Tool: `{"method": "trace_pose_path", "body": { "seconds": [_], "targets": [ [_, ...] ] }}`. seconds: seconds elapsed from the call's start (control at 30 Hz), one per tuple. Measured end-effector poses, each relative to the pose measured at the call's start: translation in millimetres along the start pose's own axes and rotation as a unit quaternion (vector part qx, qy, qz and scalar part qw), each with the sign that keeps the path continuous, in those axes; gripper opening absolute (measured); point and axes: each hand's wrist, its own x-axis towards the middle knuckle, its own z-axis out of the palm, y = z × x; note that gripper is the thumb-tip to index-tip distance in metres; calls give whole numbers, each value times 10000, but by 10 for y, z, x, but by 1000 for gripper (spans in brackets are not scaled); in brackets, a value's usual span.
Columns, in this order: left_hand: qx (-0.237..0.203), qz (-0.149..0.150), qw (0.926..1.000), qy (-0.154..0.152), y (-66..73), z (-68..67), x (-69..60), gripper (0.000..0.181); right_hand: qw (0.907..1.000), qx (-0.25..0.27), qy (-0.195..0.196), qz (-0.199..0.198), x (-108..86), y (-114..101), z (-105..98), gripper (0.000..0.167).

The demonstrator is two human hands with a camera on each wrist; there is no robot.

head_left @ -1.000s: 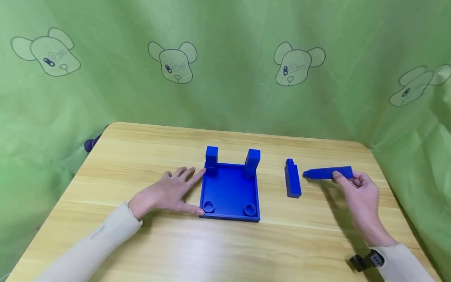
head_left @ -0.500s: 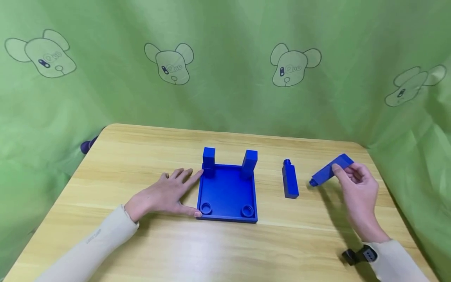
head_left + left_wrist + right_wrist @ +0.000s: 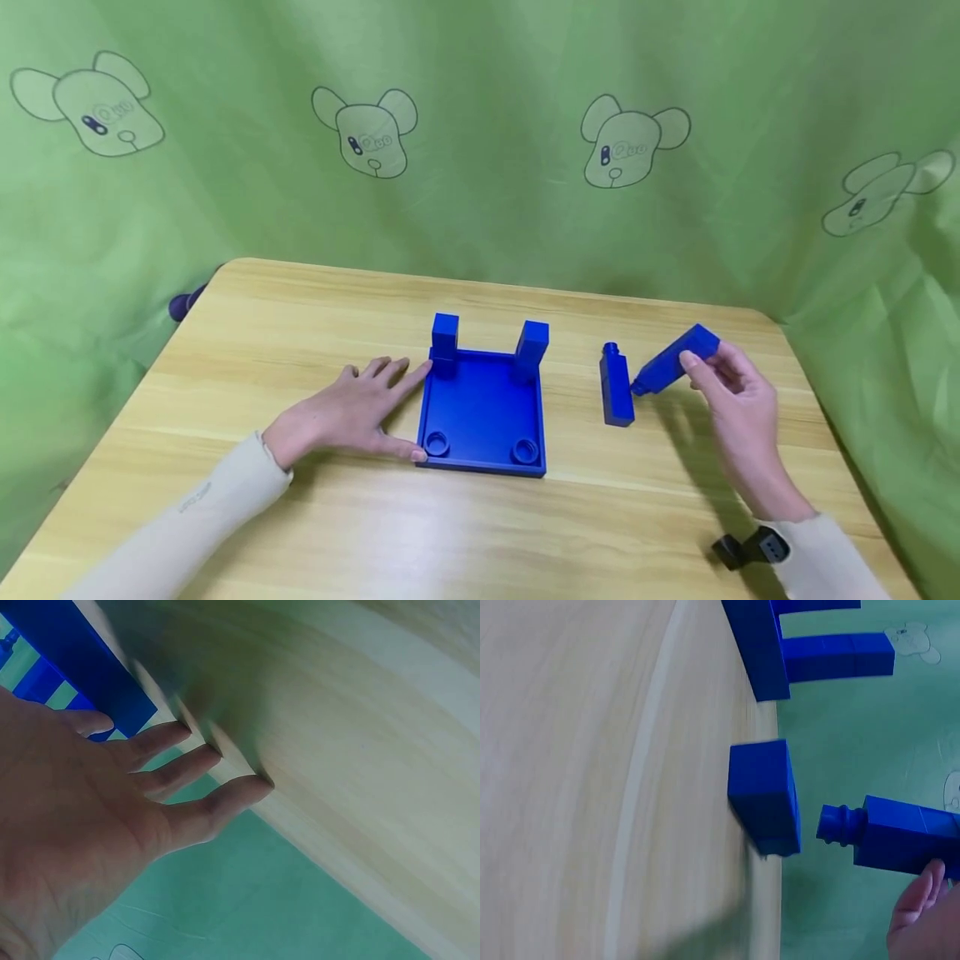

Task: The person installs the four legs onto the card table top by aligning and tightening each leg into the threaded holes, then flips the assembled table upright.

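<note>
A square blue tray (image 3: 483, 408) lies on the table, with two blue posts (image 3: 446, 337) (image 3: 532, 343) upright at its far corners and two round sockets (image 3: 437, 444) (image 3: 525, 452) at its near corners. My left hand (image 3: 356, 412) rests with spread fingers against the tray's left side; the left wrist view shows the same hand (image 3: 112, 795) by the tray's edge (image 3: 82, 660). Raised and tilted, a blue leg (image 3: 675, 361) is pinched by my right hand (image 3: 738, 408), its threaded tip (image 3: 842, 825) pointing down-left. A second leg (image 3: 617, 387) lies between tray and right hand.
Beyond the wooden table (image 3: 315, 525) hangs a green curtain (image 3: 495, 225) with printed bear heads. A dark purple object (image 3: 183, 305) shows past the table's left edge. On the right wrist is a black band with a small device (image 3: 772, 546).
The leg in my right hand has tilted from nearly level to slanting, its threaded end lower, and has moved left toward the lying leg. My left hand stays against the tray.
</note>
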Motion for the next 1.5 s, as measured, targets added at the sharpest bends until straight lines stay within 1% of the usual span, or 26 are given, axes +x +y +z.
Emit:
{"method": "trace_pose_path", "body": {
  "seconds": [0.13,0.4,0.5,0.73,0.9,1.03,1.17,1.27,1.4,1.5],
  "targets": [
    [-14,-4,10000,-5,-4,1,-6,130,9989,-63,-462,-104,-87,-34,84,23],
    [-38,-22,10000,37,-23,17,-39,130,9940,-386,-1019,-133,-233,-69,312,22],
    [-45,23,10000,71,-17,17,-27,129,9914,-523,-1189,-139,-283,-106,381,23],
    [14,-13,9999,108,-4,-4,-3,129,9852,-710,-1554,-168,-390,-200,593,28],
    [-33,-17,9999,105,4,3,-6,129,9820,-703,-1741,-201,-480,-244,748,25],
    [-45,-5,10000,83,13,11,-4,129,9799,-693,-1862,-207,-556,-240,868,24],
    [-53,38,9999,90,22,3,11,128,9745,-814,-2072,-297,-613,-233,984,25],
    [-86,75,9999,102,27,0,25,128,9682,-861,-2305,-460,-637,-236,1079,25],
    [-81,36,9999,90,19,8,11,128,9590,-760,-2645,-673,-689,-212,1224,24],
    [-58,25,9999,94,13,22,-7,128,9543,-611,-2847,-677,-759,-165,1321,24]
  ]
}}
